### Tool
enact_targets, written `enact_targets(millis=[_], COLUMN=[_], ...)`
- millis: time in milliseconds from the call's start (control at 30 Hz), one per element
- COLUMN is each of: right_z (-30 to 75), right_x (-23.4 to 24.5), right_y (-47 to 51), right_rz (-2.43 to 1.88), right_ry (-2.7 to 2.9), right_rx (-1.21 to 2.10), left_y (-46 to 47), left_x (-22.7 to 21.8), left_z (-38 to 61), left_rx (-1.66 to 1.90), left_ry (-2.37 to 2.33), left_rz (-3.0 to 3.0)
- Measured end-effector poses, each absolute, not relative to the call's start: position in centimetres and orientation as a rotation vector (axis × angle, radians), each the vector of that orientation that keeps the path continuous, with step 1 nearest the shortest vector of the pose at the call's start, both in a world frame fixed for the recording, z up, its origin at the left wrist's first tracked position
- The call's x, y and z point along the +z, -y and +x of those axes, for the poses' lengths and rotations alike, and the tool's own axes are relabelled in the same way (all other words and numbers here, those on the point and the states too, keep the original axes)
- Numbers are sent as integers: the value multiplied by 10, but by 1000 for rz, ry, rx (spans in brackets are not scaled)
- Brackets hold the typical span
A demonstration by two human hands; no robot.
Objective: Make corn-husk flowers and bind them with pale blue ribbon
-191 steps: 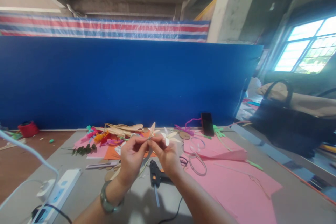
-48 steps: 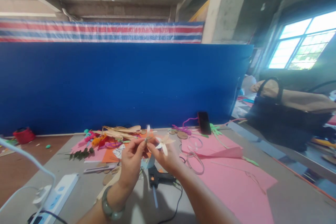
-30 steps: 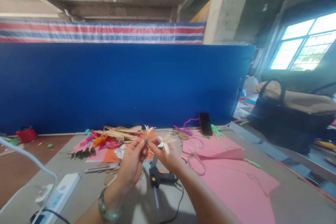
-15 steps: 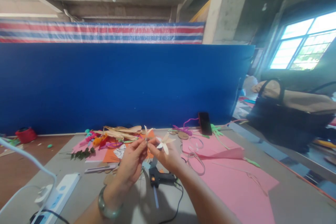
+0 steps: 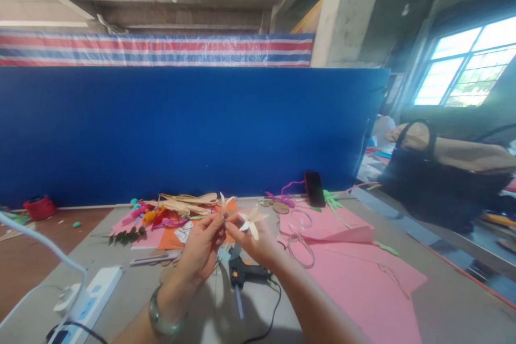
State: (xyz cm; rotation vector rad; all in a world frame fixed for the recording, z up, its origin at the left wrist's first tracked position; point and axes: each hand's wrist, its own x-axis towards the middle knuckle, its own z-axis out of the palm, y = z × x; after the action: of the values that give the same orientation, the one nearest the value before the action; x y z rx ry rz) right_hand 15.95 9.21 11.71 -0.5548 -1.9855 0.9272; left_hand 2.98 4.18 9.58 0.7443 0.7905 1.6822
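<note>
A blue partition (image 5: 181, 129) stands behind a grey table (image 5: 97, 250). Above the table, the left hand (image 5: 201, 244) pinches the base of a pale flower (image 5: 224, 203) between thumb and finger; the bloom looks slightly turned since a second ago, suggesting fine rolling. The right hand (image 5: 256, 242) pinches there too, a second flower (image 5: 252, 223) showing against it. Left to right: one power strip (image 5: 99, 295), one bangle (image 5: 162, 316), two flowers, one glue gun (image 5: 250, 272), one phone (image 5: 314, 189).

Pale petals (image 5: 253, 229): looked papery, matt.
Glue gun (image 5: 250, 273): was matt plastic.
Bangle (image 5: 155, 312): looked smooth, glossy.
Pink sheets (image 5: 350, 279): were matt paper.
</note>
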Motion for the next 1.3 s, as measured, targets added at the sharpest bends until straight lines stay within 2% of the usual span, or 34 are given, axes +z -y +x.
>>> enact_targets(millis=[233,467,867,1300], right_z=[160,162,165,164], right_x=[124,131,131,137], right_y=[-89,-87,-84,-78], right_rz=[-520,-504,-551,-705], right_ry=[1963,1995,2005,1953], right_rx=[1055,1005,980,1161], left_y=[-42,-39,-40,-38], left_x=[98,101,100,107], left_z=[26,23,26,13], left_rx=[1612,1549,1677,1609], left_ry=[-773,-795,-844,-1017], left_rz=[722,695,760,900])
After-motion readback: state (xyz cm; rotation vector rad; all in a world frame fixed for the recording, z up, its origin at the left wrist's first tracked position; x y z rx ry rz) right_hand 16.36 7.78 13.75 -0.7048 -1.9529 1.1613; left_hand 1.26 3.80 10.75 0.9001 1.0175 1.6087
